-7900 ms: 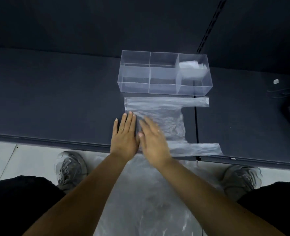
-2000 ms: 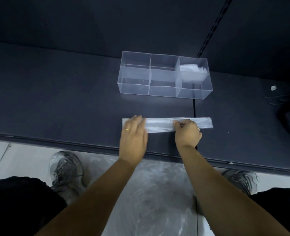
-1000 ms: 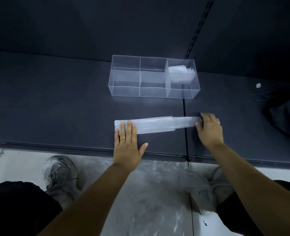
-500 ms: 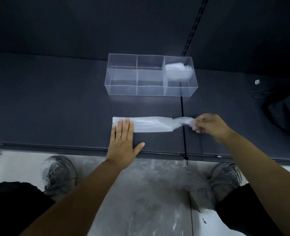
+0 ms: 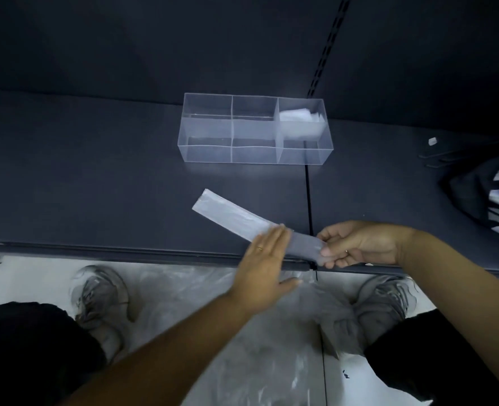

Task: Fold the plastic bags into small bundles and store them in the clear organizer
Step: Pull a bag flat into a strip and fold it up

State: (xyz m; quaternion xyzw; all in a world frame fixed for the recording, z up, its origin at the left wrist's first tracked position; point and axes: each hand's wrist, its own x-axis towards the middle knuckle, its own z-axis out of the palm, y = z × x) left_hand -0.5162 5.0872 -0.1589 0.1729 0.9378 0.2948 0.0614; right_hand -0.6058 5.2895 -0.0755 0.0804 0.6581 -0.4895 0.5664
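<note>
Two hands are tensioning the bag (image 5: 230,215) mid-frame: right hand (image 5: 356,244) pinching its end, left hand (image 5: 264,259) pressing with straight fingers, smoothing it for folding.

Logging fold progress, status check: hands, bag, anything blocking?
Left hand flat on folded bag strip; right hand pinches its near end. Strip diagonal on shelf, not yet bundled. One bundle in right end of organizer; nothing between it and strip.
</note>
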